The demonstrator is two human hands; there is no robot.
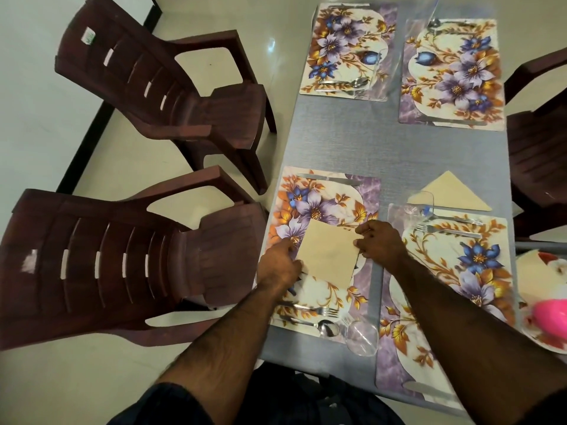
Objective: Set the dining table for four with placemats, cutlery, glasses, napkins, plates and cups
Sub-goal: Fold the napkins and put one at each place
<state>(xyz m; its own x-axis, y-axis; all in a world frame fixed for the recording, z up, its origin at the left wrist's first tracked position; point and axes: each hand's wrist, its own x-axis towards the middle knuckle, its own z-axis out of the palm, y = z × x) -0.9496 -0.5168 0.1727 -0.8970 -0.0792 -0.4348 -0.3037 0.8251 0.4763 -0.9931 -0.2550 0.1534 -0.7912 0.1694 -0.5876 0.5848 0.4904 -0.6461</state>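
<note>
A beige square napkin (329, 254) lies on the near-left floral placemat (365, 194). My left hand (280, 265) holds its left edge and my right hand (379, 240) pinches its right edge. A second napkin (451, 193), folded into a triangle, lies on the grey table (399, 148) above the near-right placemat (491, 271). Two more placemats (346, 47) (454, 75) lie at the far end. Each mat carries a knife, fork and spoon, such as the fork and spoon (319, 319) near me. Clear glasses (362, 337) (420, 207) stand by the near mats.
Two dark brown plastic chairs (159, 84) (107, 265) stand left of the table, and another chair (540, 142) is on the right. A floral plate with a pink cup (549, 314) sits at the right edge. Clear glasses (383, 75) stand at the far mats.
</note>
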